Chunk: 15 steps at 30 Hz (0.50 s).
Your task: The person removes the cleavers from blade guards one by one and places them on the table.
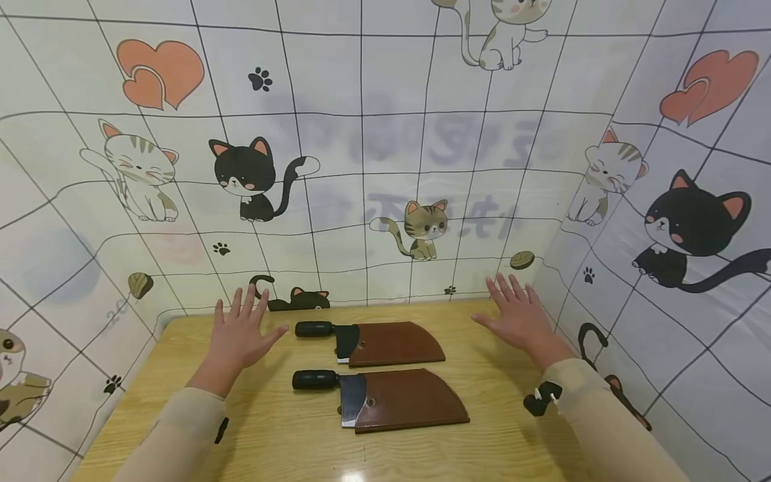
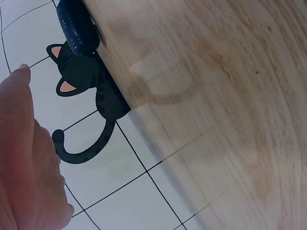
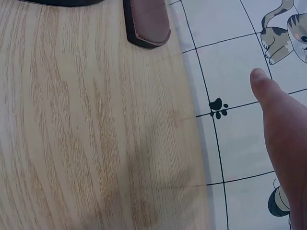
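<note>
Two cleavers lie in front of you on the light yellow wooden tabletop (image 1: 265, 428), between your hands and roughly parallel, a narrow gap between them. The farther black-handled cleaver in a brown leather sheath (image 1: 400, 343) lies toward the back edge; the nearer black-handled cleaver in a brown leather sheath (image 1: 412, 400) lies on your side of it. Both handles point to your left and both sheaths to your right, with a strip of dark blade showing between handle and sheath. Each sheath has a small round stud close to its mouth.

Your left hand (image 1: 237, 338) is stretched forward, palm down, fingers straight and spread, holding nothing. Its thumb points toward the end of the farther cleaver's handle, near it but apart. Your right hand (image 1: 521, 318) mirrors it, fingers also spread and holding nothing, the thumb pointing inward, apart from the tip of the farther sheath. You cannot tell from these views whether either palm touches the wood.

Your beige left sleeve (image 1: 187, 415) and beige right sleeve (image 1: 602, 402) reach to the wrists, and a small black-and-white object (image 1: 543, 398) sits at your right wrist. Behind and beside the tabletop hangs a white grid-lined sheet (image 1: 337, 73), printed with cats, paw prints and orange hearts.
</note>
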Each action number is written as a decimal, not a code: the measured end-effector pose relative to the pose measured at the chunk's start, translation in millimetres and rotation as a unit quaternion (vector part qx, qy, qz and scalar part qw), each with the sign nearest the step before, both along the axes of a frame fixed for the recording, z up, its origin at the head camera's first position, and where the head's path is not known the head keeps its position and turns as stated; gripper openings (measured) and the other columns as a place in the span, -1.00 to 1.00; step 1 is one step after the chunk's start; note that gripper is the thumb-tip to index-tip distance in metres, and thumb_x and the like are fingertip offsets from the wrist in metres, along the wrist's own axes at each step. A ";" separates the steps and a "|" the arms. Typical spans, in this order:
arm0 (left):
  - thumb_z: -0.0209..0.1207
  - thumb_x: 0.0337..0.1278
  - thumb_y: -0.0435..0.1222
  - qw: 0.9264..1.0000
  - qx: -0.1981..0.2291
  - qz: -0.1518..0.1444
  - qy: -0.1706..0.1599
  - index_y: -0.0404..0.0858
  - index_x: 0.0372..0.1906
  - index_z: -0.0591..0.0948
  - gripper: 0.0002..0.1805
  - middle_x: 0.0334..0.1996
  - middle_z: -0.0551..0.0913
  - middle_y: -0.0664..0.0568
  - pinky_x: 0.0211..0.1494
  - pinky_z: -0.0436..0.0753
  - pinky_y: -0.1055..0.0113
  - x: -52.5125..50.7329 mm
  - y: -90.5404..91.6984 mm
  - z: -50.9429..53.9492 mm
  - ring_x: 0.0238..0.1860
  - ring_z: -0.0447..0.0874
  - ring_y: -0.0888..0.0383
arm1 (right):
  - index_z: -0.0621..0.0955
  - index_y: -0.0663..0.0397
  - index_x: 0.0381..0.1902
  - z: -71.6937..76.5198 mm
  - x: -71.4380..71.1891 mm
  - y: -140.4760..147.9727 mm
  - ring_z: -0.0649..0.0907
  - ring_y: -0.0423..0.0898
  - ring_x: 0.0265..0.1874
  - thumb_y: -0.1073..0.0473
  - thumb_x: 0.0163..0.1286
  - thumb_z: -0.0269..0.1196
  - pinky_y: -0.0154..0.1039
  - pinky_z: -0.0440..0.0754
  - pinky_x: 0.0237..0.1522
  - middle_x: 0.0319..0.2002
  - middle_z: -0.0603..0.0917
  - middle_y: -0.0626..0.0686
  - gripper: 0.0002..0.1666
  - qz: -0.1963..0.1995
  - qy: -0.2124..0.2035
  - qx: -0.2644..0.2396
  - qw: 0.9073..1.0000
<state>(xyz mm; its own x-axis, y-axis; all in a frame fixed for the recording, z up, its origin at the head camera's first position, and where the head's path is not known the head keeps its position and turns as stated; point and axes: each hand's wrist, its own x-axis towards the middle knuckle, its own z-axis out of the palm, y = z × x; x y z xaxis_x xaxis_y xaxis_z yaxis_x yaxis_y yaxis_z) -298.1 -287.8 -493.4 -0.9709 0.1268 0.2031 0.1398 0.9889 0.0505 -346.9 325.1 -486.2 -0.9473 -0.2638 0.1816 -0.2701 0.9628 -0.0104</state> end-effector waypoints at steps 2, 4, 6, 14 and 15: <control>0.00 0.54 0.44 1.000 -0.003 -0.001 0.000 -0.26 0.81 0.08 0.13 0.78 -0.08 -0.36 0.65 -0.27 -0.49 1.1 0.7 -0.1 0.76 -0.19 -0.41 | 0.07 0.12 0.82 -0.2 0.7 -0.6 -0.06 0.39 0.75 -0.65 0.58 0.01 0.44 -0.21 0.66 0.79 -0.03 0.30 0.27 0.005 -0.001 -0.004 1.000; 0.01 0.55 0.43 1.000 -0.007 -0.002 0.002 -0.26 0.81 0.09 0.12 0.78 -0.07 -0.36 0.65 -0.25 -0.50 2.3 1.6 0.1 0.76 -0.17 -0.41 | 0.06 0.11 0.82 -0.6 1.4 -0.7 -0.09 0.38 0.76 -0.66 0.58 0.00 0.43 -0.23 0.66 0.79 -0.06 0.28 0.27 0.007 -0.002 -0.007 1.000; 0.02 0.55 0.42 1.000 -0.013 -0.003 0.004 -0.26 0.81 0.09 0.11 0.78 -0.07 -0.35 0.65 -0.22 -0.50 3.9 2.8 0.5 0.76 -0.16 -0.40 | 0.05 0.10 0.83 -0.6 2.6 -1.1 -0.09 0.37 0.76 -0.67 0.57 -0.01 0.43 -0.24 0.66 0.80 -0.08 0.27 0.27 0.009 -0.003 -0.008 1.000; -0.03 0.57 0.44 1.000 -0.010 -0.015 0.002 -0.26 0.81 0.08 0.11 0.78 -0.08 -0.33 0.65 -0.17 -0.52 11.6 10.1 -0.3 0.77 -0.17 -0.37 | 0.08 0.09 0.82 -3.3 10.9 -5.0 -0.06 0.37 0.76 -0.66 0.59 -0.03 0.44 -0.17 0.66 0.80 -0.06 0.25 0.24 0.023 0.001 -0.001 1.000; -0.02 0.57 0.43 1.000 -0.009 -0.017 0.004 -0.25 0.81 0.09 0.10 0.79 -0.08 -0.32 0.65 -0.16 -0.51 12.3 11.2 -0.7 0.77 -0.18 -0.37 | 0.09 0.09 0.82 -4.2 12.2 -5.9 -0.06 0.36 0.76 -0.65 0.60 -0.02 0.43 -0.16 0.66 0.80 -0.06 0.25 0.24 0.026 0.002 -0.002 1.000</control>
